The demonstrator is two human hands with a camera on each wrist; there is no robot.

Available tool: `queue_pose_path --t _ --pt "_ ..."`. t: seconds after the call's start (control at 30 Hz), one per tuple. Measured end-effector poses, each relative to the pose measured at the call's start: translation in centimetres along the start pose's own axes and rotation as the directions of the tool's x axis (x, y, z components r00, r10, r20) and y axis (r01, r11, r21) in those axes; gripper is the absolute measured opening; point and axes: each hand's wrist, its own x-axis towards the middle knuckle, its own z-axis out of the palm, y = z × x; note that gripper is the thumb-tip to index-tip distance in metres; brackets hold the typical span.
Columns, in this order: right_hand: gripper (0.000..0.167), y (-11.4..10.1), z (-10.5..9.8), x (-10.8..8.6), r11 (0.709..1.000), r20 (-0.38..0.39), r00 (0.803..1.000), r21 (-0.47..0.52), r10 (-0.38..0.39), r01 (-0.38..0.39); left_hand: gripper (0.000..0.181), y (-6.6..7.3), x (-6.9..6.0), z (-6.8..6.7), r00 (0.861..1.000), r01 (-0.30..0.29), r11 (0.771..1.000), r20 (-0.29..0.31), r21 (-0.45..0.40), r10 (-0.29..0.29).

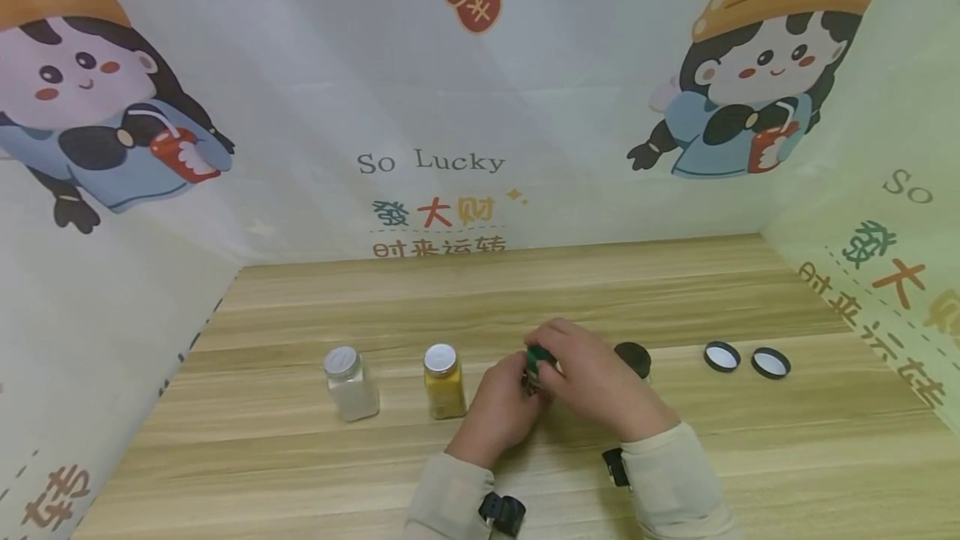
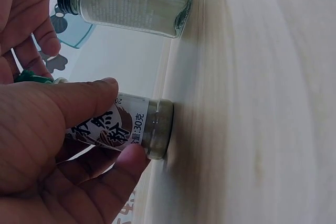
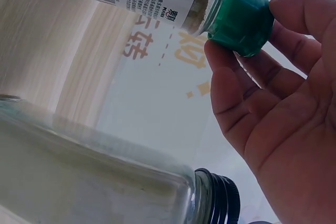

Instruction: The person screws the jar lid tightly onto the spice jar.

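Note:
In the left wrist view my left hand [image 1: 501, 408] holds a small glass spice bottle [image 2: 140, 116] with a white printed label, thumb on one side and fingers on the other. The bottle stands upright, its base at or just above the tabletop; I cannot tell if it touches. At its neck sits a green cap [image 3: 242, 20], pinched between the thumb and fingers of my right hand [image 1: 596, 375]. Just right of that hand is a clear square glass jar [image 3: 94, 177] with a black lid [image 1: 633, 358]; the hand partly hides it in the head view.
Left of the hands stand a glass jar with pale contents [image 1: 354, 394] and another with yellow contents [image 1: 446, 397], both with silvery-white tops. Two black-rimmed lids with white insides, one [image 1: 722, 357] beside the other [image 1: 771, 363], lie at right on the wooden table [image 1: 300, 298]. Printed curtains surround it.

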Motion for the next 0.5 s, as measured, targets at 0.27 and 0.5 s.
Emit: queue_pose_path --t 0.27,0.5 --pt "0.026 0.06 -0.03 -0.06 1.0 0.002 1.0 -0.01 0.006 -0.006 0.009 -0.02 0.0 0.06 1.0 -0.011 1.0 -0.001 -0.007 0.011" --pt "0.03 0.1 -0.02 -0.04 1.0 -0.002 1.0 0.008 0.008 -0.008 0.007 0.0 0.03 0.07 1.0 0.002 1.0 0.003 -0.017 -0.002"
